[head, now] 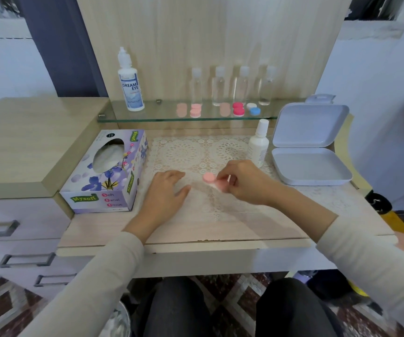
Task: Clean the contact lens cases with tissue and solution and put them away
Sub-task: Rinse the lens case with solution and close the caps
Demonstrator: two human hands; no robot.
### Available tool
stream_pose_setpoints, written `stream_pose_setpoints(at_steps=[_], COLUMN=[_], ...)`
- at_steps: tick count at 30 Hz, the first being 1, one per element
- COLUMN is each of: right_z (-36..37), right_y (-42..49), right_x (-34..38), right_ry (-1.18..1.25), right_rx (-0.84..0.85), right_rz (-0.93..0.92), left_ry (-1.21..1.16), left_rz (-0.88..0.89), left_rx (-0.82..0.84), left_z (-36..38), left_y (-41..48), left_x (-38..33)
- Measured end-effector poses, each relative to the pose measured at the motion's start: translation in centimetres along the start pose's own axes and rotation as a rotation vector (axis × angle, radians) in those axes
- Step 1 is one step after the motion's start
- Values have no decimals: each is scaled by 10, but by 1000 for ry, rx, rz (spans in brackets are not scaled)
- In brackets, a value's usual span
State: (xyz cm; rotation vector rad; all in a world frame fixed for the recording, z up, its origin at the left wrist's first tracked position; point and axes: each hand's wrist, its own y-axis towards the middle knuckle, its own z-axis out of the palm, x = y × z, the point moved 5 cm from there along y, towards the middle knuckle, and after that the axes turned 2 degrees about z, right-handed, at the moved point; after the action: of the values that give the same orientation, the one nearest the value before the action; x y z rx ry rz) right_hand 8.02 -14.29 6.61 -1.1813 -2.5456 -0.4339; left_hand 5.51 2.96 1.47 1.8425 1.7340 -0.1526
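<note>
The pink lens case (208, 178) lies near the middle of the lace mat (184, 152), with the right hand (242, 182) pinching its right cap between thumb and fingertips. The left hand (165, 190) rests on the mat just left of the case, its fingers relaxed and together and its thumb apart.

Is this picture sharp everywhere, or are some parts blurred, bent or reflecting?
Head view: the wide lens bends the desk edge and the drawers near the corners; the glass shelf carries pale reflections beside the lens cases on it; the pink lens case, pinched in the fingers of the right hand, is slightly blurred; lighting is soft, shadows faint.
</note>
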Motion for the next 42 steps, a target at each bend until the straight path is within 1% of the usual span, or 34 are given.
stream_pose_setpoints(at_steps=[3,9,12,14,18,22,31,38,42], right_z=[-18,-51,-65,-70,-71,-66,-58,-61,-74], right_y=[18,66,98,119,150,163,171,169,162], right_x=[-2,-9,-16,-21,-26,-30,-40,-41,-40], right_ry=[74,185,149,110,-13,-96,-144,-182,-212], right_rx=[-84,-265,-372,-415,-418,-366,-330,-341,-380], right_rz=[50,142,187,231,287,313,344,340,344], left_ry=[69,83,88,92,85,77,75,81,80], left_rz=[-24,-18,-9,-3,-12,-28,-43,-38,-39], left_rx=[62,53,41,28,16,4,-10,3,3], left_z=[8,11,10,9,7,6,7,6,7], left_y=[-2,-4,-5,-5,-3,-4,-3,-3,-3], left_x=[11,11,12,11,11,11,13,13,12])
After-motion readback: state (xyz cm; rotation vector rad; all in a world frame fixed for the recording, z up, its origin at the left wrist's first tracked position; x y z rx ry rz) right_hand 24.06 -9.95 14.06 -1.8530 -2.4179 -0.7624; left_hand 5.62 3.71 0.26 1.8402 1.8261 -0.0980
